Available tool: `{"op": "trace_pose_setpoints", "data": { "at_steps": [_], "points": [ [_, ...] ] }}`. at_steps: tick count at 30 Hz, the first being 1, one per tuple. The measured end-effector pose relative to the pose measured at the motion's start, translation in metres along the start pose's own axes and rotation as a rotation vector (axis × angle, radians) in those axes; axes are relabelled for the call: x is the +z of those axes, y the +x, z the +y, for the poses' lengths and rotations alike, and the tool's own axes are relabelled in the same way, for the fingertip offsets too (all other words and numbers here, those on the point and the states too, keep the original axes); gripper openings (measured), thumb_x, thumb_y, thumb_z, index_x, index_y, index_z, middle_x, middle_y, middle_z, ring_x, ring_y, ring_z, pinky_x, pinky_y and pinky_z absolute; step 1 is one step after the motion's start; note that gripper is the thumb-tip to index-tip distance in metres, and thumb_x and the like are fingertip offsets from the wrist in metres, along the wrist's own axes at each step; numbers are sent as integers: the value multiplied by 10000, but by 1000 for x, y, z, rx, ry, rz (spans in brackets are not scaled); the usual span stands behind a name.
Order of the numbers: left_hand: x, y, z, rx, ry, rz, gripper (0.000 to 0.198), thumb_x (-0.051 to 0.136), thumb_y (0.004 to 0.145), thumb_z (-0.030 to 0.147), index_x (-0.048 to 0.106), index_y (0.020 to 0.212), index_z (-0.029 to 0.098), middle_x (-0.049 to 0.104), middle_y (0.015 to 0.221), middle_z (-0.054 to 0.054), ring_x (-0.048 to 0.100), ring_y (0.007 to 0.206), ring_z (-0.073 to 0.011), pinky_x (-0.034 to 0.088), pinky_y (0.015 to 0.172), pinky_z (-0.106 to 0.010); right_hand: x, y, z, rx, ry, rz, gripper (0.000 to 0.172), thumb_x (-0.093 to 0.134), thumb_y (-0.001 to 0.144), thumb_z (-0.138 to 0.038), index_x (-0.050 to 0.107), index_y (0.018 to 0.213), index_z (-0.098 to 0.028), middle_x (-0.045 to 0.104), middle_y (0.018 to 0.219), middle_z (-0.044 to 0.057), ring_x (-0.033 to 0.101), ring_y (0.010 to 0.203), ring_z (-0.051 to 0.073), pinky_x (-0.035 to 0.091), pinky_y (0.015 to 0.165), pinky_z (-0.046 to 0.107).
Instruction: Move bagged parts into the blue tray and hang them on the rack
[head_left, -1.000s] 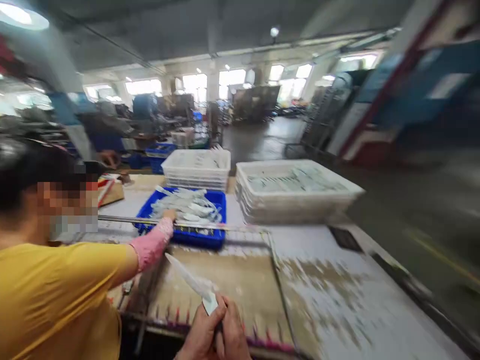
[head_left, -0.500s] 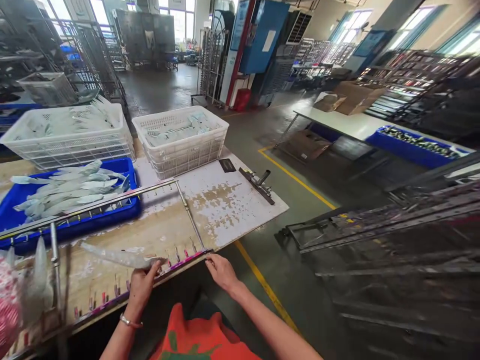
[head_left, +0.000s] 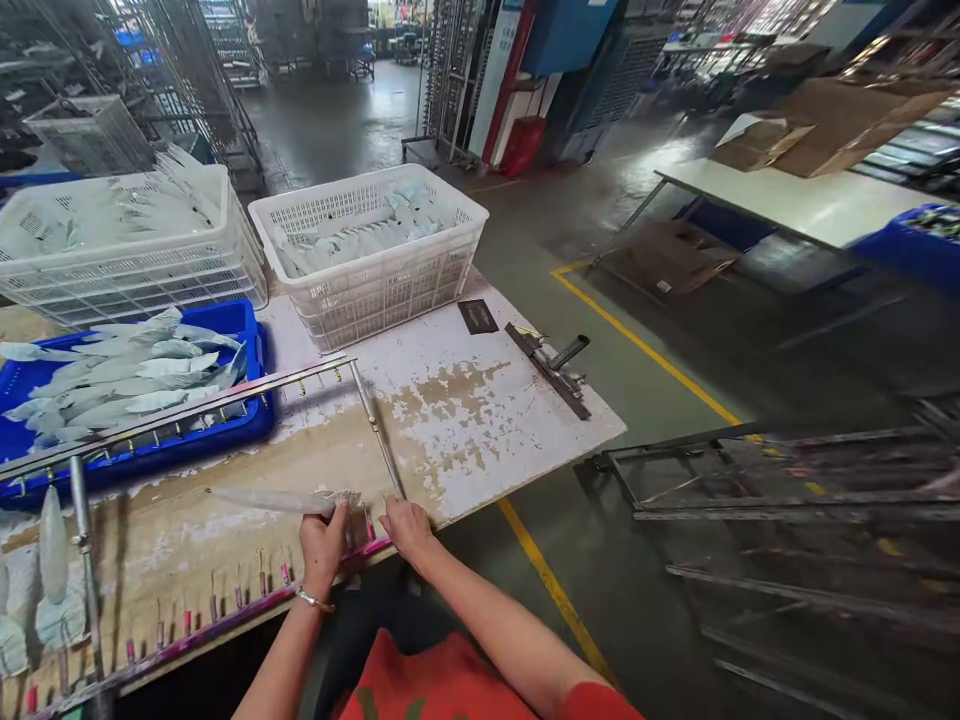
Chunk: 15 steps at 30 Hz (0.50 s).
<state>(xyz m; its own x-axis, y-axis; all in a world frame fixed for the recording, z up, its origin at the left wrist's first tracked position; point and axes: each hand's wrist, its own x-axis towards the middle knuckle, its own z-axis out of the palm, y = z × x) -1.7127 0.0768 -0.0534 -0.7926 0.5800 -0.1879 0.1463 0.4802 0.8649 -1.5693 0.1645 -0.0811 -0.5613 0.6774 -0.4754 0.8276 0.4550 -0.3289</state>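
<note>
My left hand is closed on the thick end of a long pale fish-shaped piece that lies flat across the worn table, its thin end pointing left. My right hand rests at the table's front edge, fingers curled on the corner of a metal rack frame where its side bar meets the front bar with pink-tipped pegs. The hands are almost touching. A blue tray of the same pale pieces sits behind the frame at the left.
Two white mesh crates of pale pieces stand at the table's back. A metal clamp lies near the right edge. Pieces hang on pegs at the far left. Metal racks lie on the floor at right beside a yellow line.
The view swung from a co-worker at the left to the table, then tilted down. My right hand moved left from the table edge onto the frame corner beside my left hand, which still holds the piece.
</note>
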Motion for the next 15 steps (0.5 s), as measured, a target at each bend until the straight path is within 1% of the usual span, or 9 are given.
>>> {"op": "trace_pose_setpoints", "data": {
  "at_steps": [2, 4, 7, 11, 13, 15],
  "points": [
    [7, 5, -3, 26, 9, -10, 458, 669, 694, 620, 703, 765, 169, 758, 774, -121, 690, 768, -303, 537, 763, -424, 6, 0, 0, 20, 14, -2, 248, 509, 1044, -223, 656, 1214, -119, 747, 1145, 164, 736, 1073, 322, 559, 862, 367],
    [12, 9, -4, 32, 31, -63, 421, 656, 733, 606, 676, 688, 188, 722, 688, -87, 647, 674, -260, 503, 670, -377, 12, -1, 1, 21, 32, 16, 258, 463, 1039, -185, 659, 1194, -119, 747, 1137, 155, 739, 1056, 310, 557, 857, 362],
    [22, 14, -4, 56, 42, -121, 410, 635, 776, 589, 659, 644, 202, 662, 601, -43, 573, 589, -212, 439, 580, -327, 17, -4, 5, -42, 72, 66, 252, 467, 1039, -204, 649, 1202, -141, 732, 1164, 127, 727, 1066, 280, 548, 862, 345],
    [38, 20, -12, 66, 53, -153, 428, 622, 768, 607, 644, 642, 198, 603, 561, -23, 504, 551, -184, 391, 555, -312, 16, -4, 11, -111, 110, 70, 229, 477, 1068, -260, 646, 1189, -164, 714, 1196, 103, 704, 1090, 243, 528, 876, 314],
    [45, 21, -19, 62, 69, -154, 428, 625, 762, 608, 651, 675, 190, 609, 575, -25, 501, 551, -182, 392, 560, -315, 14, -3, 14, -110, 145, 62, 215, 473, 1077, -250, 648, 1168, -164, 719, 1175, 94, 698, 1099, 223, 514, 883, 294],
    [51, 22, -26, 66, 74, -190, 434, 627, 777, 606, 668, 709, 179, 628, 594, -31, 523, 566, -185, 410, 571, -315, 14, -3, 16, -95, 193, 72, 198, 494, 1076, -250, 646, 1173, -168, 729, 1162, 85, 695, 1104, 209, 503, 889, 279]
  ]
}}
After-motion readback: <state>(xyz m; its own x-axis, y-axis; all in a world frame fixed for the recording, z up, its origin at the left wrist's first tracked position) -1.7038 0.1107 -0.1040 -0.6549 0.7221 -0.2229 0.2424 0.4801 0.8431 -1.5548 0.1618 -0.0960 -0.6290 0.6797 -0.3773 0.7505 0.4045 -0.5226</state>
